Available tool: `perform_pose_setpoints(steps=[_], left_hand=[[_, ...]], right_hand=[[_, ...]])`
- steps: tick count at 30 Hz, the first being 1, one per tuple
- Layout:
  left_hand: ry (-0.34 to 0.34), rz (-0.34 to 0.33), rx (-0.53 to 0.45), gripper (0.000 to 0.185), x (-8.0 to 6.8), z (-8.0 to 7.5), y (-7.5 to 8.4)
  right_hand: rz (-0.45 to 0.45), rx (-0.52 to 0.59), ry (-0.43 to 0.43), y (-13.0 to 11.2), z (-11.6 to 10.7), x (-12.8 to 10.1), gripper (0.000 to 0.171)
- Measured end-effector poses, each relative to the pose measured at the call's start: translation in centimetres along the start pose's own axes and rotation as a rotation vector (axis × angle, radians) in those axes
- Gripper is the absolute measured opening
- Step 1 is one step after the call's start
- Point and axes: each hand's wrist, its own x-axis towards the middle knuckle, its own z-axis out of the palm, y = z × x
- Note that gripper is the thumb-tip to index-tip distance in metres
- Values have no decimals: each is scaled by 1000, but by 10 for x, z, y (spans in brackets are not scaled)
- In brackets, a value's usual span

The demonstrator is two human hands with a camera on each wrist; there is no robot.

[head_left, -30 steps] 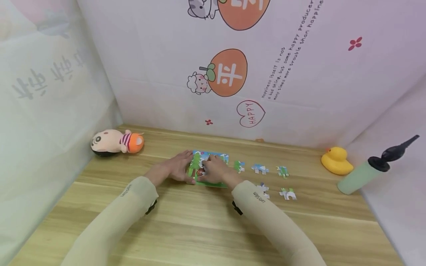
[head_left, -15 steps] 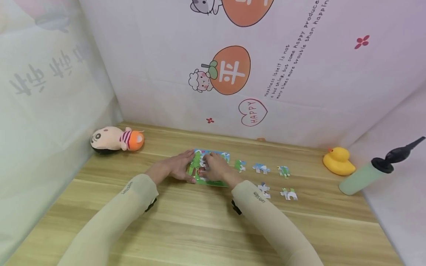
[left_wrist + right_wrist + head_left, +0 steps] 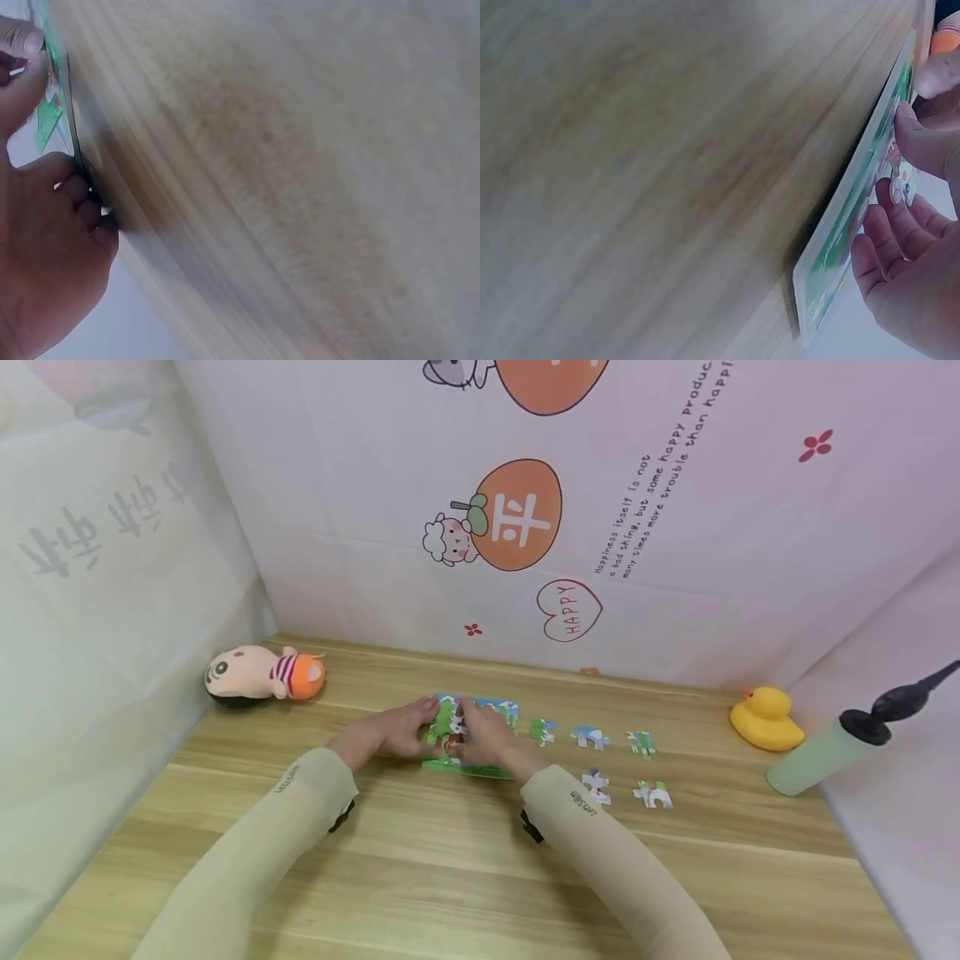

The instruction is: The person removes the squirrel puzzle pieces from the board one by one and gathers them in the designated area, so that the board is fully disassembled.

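In the head view a colourful jigsaw board (image 3: 468,769) lies flat near the back of the table, partly hidden by both hands. My left hand (image 3: 408,727) rests at its left edge, with the thumb over the picture close to the right thumb. My right hand (image 3: 491,737) is over the middle of the board. In the right wrist view its thumb and fingers pinch a jigsaw piece (image 3: 904,184) with a cartoon figure, close over the board. Loose jigsaw pieces lie to the right: a green one (image 3: 542,732), a blue one (image 3: 590,737) and several others.
A plush doll (image 3: 262,675) lies at the back left. At the right are a yellow rubber duck (image 3: 767,720) and a pale green pump (image 3: 817,760) with a black nozzle. Printed cloth walls (image 3: 360,568) border the wooden table (image 3: 442,868).
The left thumb has moved from the board's lower left corner up onto the picture. The right hand's fingers have spread slightly over the board. Loose pieces stay where they were.
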Motion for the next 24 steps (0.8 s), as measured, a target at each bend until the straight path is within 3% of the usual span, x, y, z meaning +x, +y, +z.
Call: perform_pose_setpoints(steps=[7,16,24], left_hand=[[-16,-45,79,98,2,1,2],[-20,-55,85,99,3,0,2],[-5,-58,73,100,2,1,1]], right_hand=[[12,72,14,1,2,2,36],[2,145,41,1,1,1,19],[-59,155,157,5,-12,-4,12]])
